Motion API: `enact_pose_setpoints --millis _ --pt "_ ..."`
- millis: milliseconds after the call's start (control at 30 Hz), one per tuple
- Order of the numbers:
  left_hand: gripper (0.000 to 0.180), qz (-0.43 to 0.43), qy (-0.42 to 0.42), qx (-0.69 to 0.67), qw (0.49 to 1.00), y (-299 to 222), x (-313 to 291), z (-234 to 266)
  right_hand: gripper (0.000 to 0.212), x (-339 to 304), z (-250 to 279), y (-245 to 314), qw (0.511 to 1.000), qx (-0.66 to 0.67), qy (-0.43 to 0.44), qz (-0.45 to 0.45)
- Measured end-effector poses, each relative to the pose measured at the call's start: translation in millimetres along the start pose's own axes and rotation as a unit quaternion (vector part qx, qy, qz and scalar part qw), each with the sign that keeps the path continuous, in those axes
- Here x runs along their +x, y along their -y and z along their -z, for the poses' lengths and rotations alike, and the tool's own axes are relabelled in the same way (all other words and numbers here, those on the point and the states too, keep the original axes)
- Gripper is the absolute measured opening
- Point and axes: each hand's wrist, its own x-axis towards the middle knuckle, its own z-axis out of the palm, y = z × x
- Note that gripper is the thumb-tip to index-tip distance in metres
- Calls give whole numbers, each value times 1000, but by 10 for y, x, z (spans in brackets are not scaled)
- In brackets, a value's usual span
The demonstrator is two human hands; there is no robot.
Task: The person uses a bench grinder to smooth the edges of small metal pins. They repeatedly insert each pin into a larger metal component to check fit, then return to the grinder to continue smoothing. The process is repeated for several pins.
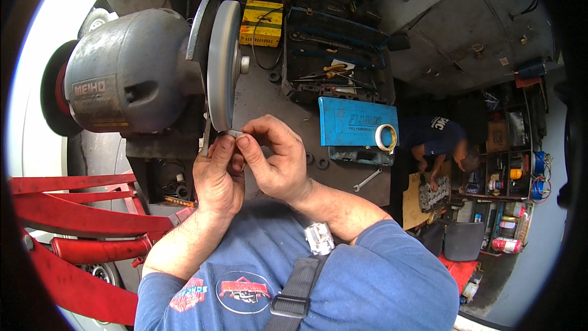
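A small grey metal piece (234, 133) is pinched between the fingertips of both my hands, at the lower edge of the grinding wheel (222, 67). Whether it touches the wheel, I cannot tell. My left hand (218, 178) grips it from below, thumb up and fingers curled. From the right, my right hand (277, 158) closes thumb and forefinger on it. The fingers cover most of the piece, so its full shape is hidden. The wheel belongs to a dark grey bench grinder (131, 70), with a curved metal guard (201, 24) beside the wheel.
On the bench lie a blue case (352, 119) with a tape roll (386, 138), a wrench (367, 179) and dark rings (322, 163). Farther back are an open toolbox (334, 61) and a yellow box (261, 23). Red metal beams (92, 214) stand left. A co-worker (438, 138) bends over a metal part.
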Motion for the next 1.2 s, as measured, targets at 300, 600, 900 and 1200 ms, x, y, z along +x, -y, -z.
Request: enact_pose_setpoints --millis 300,600,900,1200 --pt "32 -123 129 121 977 -93 -367 11 21 -277 1 225 957 264 4 -121" --pt "39 -234 212 343 885 -288 -724 -9 22 -672 34 516 965 240 18 -106" --pt "21 -293 247 404 830 -477 -867 27 7 -911 -124 738 974 215 -41 -57" --pt "16 -181 254 324 893 -513 -934 95 20 -922 -39 804 983 -73 -69 152"
